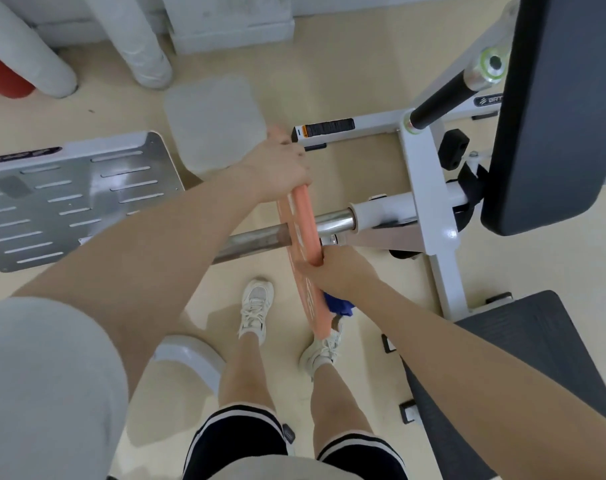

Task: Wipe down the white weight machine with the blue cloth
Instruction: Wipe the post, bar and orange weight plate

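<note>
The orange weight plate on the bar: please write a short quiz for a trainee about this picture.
1. True or false: both hands hold the orange weight plate.
2. Which hand also has the blue cloth beside it? A) left hand B) right hand
3. Fill in: the plate sits on a ____ bar of the white weight machine.

Key: 1 true; 2 B; 3 metal.

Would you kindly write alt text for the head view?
Both hands, left and right, grip an orange weight plate on the steel bar of a white weight machine. A blue cloth shows under the right hand.
</note>
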A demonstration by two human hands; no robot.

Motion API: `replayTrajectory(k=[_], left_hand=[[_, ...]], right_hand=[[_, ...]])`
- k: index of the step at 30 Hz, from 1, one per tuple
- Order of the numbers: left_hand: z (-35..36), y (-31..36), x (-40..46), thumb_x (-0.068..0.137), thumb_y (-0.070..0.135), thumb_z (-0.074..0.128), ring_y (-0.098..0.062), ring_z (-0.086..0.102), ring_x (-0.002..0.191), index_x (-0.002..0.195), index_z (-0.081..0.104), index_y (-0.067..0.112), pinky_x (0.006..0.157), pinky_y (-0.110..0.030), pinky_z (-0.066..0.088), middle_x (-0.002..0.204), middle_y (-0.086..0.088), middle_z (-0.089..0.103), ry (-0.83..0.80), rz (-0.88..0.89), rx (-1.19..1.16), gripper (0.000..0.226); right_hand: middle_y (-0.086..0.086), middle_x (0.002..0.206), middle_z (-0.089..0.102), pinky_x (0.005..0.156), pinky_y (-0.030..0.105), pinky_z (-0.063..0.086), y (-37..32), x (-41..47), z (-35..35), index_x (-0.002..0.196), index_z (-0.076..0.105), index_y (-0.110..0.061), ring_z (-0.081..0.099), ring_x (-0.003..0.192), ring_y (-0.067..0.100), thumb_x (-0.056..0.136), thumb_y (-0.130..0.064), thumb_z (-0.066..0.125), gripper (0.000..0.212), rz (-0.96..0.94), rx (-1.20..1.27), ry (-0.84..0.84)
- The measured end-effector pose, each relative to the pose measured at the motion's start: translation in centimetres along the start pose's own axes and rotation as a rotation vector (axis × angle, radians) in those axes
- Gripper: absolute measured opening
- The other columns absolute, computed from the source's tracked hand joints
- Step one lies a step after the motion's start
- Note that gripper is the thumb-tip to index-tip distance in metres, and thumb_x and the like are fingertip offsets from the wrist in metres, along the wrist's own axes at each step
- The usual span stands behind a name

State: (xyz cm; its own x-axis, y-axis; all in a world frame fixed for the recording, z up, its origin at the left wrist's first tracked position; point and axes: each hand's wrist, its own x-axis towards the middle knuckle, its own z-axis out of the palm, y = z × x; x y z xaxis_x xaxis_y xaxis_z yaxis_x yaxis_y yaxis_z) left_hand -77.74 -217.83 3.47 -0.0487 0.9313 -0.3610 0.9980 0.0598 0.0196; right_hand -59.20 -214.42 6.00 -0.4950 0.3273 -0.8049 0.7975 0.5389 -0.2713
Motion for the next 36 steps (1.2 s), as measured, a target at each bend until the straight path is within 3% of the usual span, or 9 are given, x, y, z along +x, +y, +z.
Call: replayTrajectory(k=[3,6,11,19,25,28,31,34,36], left_hand=[[1.1,-0.9,-2.7,0.094,0.003,0.040,-0.017,0.015,0.143,0.144,0.033,0.026,0.111,-0.032,0.008,0.153,0.005,0.027,0.088,-0.116,-0.190,0.055],[2.6,-1.4,-6.1,0.091,0.000,0.043,-0.017,0.009,0.145,0.150,0.009,0.028,0.113,-0.034,0.010,0.158,0.008,0.008,0.050,-0.236,-0.320,0.073],[6.2,-2.3,-11.6,0.089,0.001,0.046,-0.018,0.023,0.141,0.145,0.030,0.025,0.111,-0.036,0.021,0.155,0.006,0.021,0.070,-0.478,-0.575,0.064],[17.1,-2.0,-14.1,0.093,0.004,0.046,-0.025,0.041,0.131,0.140,0.039,0.019,0.104,-0.030,0.032,0.146,-0.004,0.040,0.033,-0.889,-1.048,0.050],[22.0,-1.0,-12.9,0.097,0.007,0.038,-0.025,0.051,0.110,0.137,0.045,0.015,0.081,-0.020,0.038,0.133,-0.012,0.051,-0.011,-1.147,-1.461,0.041],[23.2,-0.7,-13.1,0.096,0.009,0.047,-0.023,0.055,0.085,0.124,0.055,0.006,0.082,-0.033,0.051,0.099,-0.012,0.059,0.063,-1.249,-1.788,0.029],[23.6,-0.9,-14.1,0.095,0.008,0.049,-0.017,0.062,0.071,0.099,0.058,0.005,0.065,-0.021,0.055,0.086,-0.010,0.060,0.091,-1.345,-2.025,0.010],[23.6,-0.9,-14.5,0.090,-0.007,0.041,-0.009,0.060,0.049,0.076,0.056,0.004,0.053,-0.017,0.054,0.073,-0.012,0.057,0.093,-1.352,-2.105,0.023],[23.2,-1.0,-14.5,0.089,-0.008,0.039,-0.014,0.060,0.053,0.077,0.057,0.006,0.053,-0.020,0.054,0.073,-0.011,0.057,0.084,-1.345,-2.080,0.026]], right_hand=[[-0.004,0.067,0.053,0.062,0.033,0.049,-2.2,-2.2,-1.4,0.084,0.046,-0.017,0.057,0.068,0.018,0.089,-0.054,0.047,0.037,-0.063,0.067,0.257],[0.001,0.069,0.055,0.062,0.037,0.051,-5.8,-4.6,-1.7,0.083,0.048,-0.014,0.059,0.069,0.023,0.093,-0.039,0.045,0.028,-0.190,0.135,0.406],[-0.002,0.067,0.054,0.071,0.033,0.046,-10.2,-2.7,1.6,0.084,0.056,-0.006,0.057,0.073,0.021,0.093,-0.026,0.052,0.022,-0.308,0.413,0.357],[0.003,0.107,0.048,0.072,0.010,0.035,-11.4,9.7,9.8,0.111,0.053,-0.008,0.047,0.087,0.010,0.091,-0.027,0.058,0.028,-0.355,0.489,0.322],[0.002,0.133,0.039,0.106,0.042,0.021,-9.7,16.2,13.9,0.131,0.046,-0.022,0.032,0.126,0.028,0.089,-0.045,0.051,0.048,-0.395,-0.405,0.197],[-0.002,0.141,0.031,0.108,0.058,0.015,-9.5,17.5,14.5,0.127,0.047,-0.031,0.014,0.137,0.033,0.087,-0.064,0.038,0.053,-0.227,-0.403,0.191],[0.001,0.141,0.036,0.103,0.050,0.028,-10.8,17.5,15.7,0.129,0.045,-0.024,0.028,0.131,0.031,0.095,-0.055,0.029,0.048,-0.337,-0.528,0.206],[-0.001,0.140,0.041,0.100,0.045,0.033,-12.7,16.6,17.0,0.131,0.040,-0.019,0.031,0.129,0.028,0.096,-0.040,0.035,0.041,-0.579,-0.481,0.156],[-0.004,0.142,0.039,0.100,0.043,0.031,-12.7,16.3,17.0,0.130,0.041,-0.019,0.031,0.129,0.027,0.095,-0.036,0.040,0.040,-0.650,-0.500,0.108]])
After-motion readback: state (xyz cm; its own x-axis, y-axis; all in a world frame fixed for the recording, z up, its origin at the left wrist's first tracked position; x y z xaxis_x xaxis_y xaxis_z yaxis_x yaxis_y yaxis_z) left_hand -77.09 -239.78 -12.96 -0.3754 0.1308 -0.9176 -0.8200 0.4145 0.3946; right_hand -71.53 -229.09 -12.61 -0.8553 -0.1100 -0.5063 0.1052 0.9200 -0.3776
